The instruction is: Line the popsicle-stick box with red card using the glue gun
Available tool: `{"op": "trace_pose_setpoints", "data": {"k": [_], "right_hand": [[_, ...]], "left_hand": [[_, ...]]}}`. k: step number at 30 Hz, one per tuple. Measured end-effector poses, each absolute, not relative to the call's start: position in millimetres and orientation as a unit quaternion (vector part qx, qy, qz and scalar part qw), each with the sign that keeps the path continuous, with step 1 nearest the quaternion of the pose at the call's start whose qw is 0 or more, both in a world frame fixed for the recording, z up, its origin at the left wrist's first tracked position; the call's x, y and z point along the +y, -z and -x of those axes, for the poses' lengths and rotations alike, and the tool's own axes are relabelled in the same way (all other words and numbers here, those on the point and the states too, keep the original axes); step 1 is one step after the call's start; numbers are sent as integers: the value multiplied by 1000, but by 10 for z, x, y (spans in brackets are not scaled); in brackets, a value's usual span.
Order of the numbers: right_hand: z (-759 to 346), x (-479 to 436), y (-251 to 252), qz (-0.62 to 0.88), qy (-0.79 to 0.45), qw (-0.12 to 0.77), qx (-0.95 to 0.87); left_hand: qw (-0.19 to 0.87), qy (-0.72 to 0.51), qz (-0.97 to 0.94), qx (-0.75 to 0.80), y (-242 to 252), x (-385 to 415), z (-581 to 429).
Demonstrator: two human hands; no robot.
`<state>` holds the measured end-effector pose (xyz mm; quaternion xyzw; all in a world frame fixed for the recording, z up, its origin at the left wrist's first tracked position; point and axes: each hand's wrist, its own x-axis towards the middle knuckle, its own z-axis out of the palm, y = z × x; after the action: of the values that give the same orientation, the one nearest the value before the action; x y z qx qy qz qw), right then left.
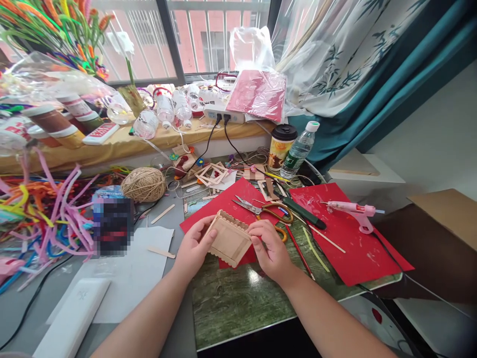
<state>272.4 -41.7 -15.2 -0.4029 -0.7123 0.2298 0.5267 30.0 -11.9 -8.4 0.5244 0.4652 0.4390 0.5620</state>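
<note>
A small open box of wooden craft sticks is held between both hands above a red paper sheet. My left hand grips its left side, thumb pressed on the edge. My right hand holds its right side with fingers curled. Scissors with orange handles lie just behind the box. A pink glue gun rests on a second red sheet to the right.
A twine ball, loose craft sticks and stick frames lie behind. Pipe cleaners pile at the left. A coffee cup and water bottle stand at the back. White paper and a white box lie front left.
</note>
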Motion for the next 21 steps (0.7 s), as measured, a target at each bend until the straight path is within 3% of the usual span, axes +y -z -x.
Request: {"op": "trace_pose_setpoints", "data": {"k": [7,21], "right_hand": [[-2745,-430,140,406,-219,538,-705],[-2760,-464,89,394,-182,503,-747]], "left_hand": [[609,-432,-514,421,50,-144,-323],[582,-462,-517,426,64,-177,-309]]}}
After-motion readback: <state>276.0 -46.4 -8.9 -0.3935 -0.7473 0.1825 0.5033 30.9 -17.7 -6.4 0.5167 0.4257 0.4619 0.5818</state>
